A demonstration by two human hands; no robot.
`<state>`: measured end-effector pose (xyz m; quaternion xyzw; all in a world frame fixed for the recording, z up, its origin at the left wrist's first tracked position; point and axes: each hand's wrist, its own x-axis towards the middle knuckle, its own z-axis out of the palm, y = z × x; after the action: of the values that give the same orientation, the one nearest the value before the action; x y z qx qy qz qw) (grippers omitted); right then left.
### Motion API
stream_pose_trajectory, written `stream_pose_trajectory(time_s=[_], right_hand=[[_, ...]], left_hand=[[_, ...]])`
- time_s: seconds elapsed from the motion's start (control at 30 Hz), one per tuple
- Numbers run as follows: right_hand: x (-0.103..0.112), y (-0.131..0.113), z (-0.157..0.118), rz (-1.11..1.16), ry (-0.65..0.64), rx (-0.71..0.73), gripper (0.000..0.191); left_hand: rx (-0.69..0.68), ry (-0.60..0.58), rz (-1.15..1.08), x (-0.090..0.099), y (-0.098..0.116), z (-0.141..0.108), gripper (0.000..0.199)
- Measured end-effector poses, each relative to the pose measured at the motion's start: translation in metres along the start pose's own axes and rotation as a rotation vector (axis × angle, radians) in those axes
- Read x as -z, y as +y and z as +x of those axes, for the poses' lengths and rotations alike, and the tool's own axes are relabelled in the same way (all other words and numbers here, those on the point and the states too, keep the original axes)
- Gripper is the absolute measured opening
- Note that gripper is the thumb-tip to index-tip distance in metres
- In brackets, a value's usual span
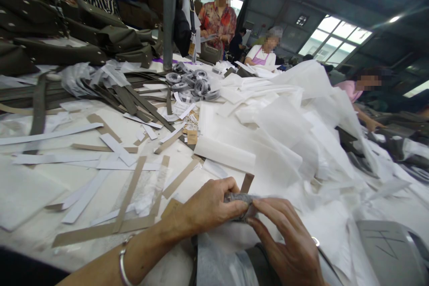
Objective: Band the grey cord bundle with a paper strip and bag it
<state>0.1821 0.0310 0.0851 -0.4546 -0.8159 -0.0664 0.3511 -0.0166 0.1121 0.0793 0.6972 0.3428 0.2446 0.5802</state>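
At the lower middle, my left hand grips a small grey plastic-wrapped roll between thumb and fingers. My right hand pinches the right end of the same roll with thumb and fingertips. Below both hands lies a dark grey item partly covered by pale sheet material. What exactly the roll contains is hidden by its wrap and my fingers. Further back on the table sits a pile of similar grey wrapped coils.
Paper and tan strips litter the left of the table. White sheets heap up at the right. A grey box-like object is at lower right. A metal post and several people stand beyond.
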Motion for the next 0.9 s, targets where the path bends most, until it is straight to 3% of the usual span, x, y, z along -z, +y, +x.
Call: stream_pose_trajectory(time_s=[0.3,0.53,0.77,0.9], right_hand=[[-0.004,-0.003,0.001,-0.016,-0.029,0.061,0.033],[-0.001,-0.007,0.009,-0.144,0.035,0.133,0.017],[0.002,-0.017,0.013,0.121,-0.256,0.273,0.02],[0.02,-0.024,0.019,0.32,-0.462,0.174,0.03]], left_hand=[[0.0,0.074,0.1,-0.005,-0.004,0.003,0.018],[0.138,0.054,-0.216,-0.001,-0.011,0.011,0.023],[0.143,0.073,-0.247,0.003,-0.026,0.02,0.031],[0.169,0.123,-0.274,0.006,-0.031,0.024,0.027]])
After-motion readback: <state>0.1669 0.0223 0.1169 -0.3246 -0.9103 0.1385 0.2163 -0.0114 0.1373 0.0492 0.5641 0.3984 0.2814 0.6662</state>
